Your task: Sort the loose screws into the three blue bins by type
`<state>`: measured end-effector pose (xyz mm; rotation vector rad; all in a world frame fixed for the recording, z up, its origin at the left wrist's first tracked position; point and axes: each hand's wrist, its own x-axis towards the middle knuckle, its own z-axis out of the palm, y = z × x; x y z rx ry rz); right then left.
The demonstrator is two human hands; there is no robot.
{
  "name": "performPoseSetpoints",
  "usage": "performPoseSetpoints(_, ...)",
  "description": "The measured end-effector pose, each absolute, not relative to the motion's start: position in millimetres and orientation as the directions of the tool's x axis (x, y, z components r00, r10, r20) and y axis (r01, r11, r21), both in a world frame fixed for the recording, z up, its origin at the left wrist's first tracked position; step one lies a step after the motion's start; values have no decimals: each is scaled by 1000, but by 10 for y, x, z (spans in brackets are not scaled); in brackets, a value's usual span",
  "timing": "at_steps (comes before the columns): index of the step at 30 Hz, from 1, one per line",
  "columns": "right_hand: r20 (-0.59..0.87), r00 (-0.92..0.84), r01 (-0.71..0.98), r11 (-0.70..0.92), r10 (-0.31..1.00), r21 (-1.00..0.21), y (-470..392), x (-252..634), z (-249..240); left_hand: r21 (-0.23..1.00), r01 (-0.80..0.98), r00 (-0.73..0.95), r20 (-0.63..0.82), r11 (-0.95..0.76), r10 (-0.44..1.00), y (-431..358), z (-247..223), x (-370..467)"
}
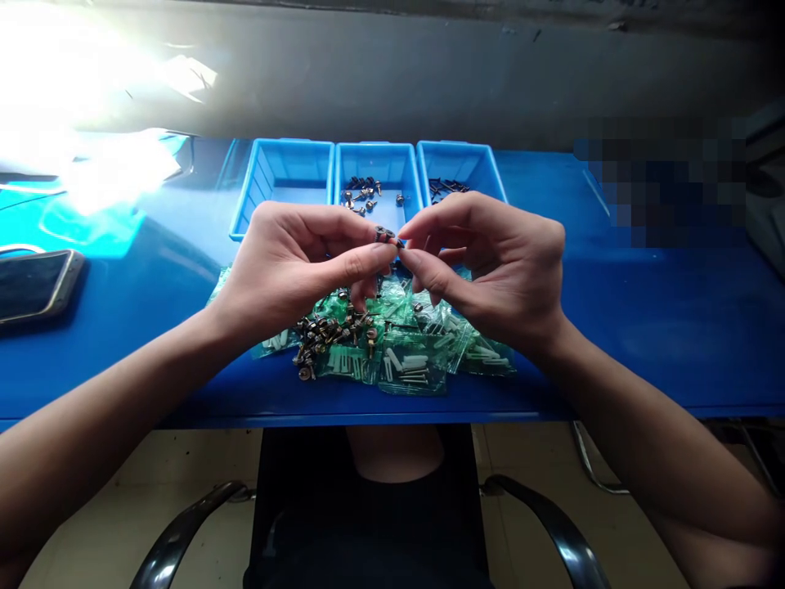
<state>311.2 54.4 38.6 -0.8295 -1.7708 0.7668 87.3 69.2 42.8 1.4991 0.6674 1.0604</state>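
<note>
Between thumb and forefinger, my left hand pinches a small dark screw with a washer-like head. My right hand is closed in a pinch at the screw's other end, its fingertips meeting those of the left. Whether a second small part sits between them is too fine to tell. Below both hands lies a heap of loose screws with washers. Around it spread green-tinted clear plastic packets holding white wall plugs and screws. My hands partly cover the heap and packets.
Three blue bins stand behind my hands: the left bin, the middle bin with some washer screws, and the right bin with dark screws. A phone lies at the left on the blue table. Bright light glares at upper left.
</note>
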Motion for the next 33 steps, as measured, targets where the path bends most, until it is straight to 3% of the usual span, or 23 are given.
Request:
performPoseSetpoints(12, 523, -306, 170, 587, 795, -792, 565, 3128, 372, 979, -71, 434, 203, -191, 878, 699, 412, 842)
performPoseSetpoints(20, 519, -152, 35, 529, 841, -848, 569, 3139, 444, 977, -55, 370, 211, -205, 905, 745, 427, 836)
performPoseSetpoints(24, 591, -54, -17, 591, 805, -806, 606, 3141, 494, 980, -58, 344, 197, -189, 918, 751, 423, 847)
performPoseSetpoints(29, 665, 133, 158, 647, 735, -746, 773, 3224, 516, 973, -120, 362, 227, -196, 904, 756, 410, 857)
performPoseSetpoints(33, 637, 57, 219, 613, 769, -759, 783, 3263, 482, 972, -109, 346, 234, -209, 909, 757, 403, 859)
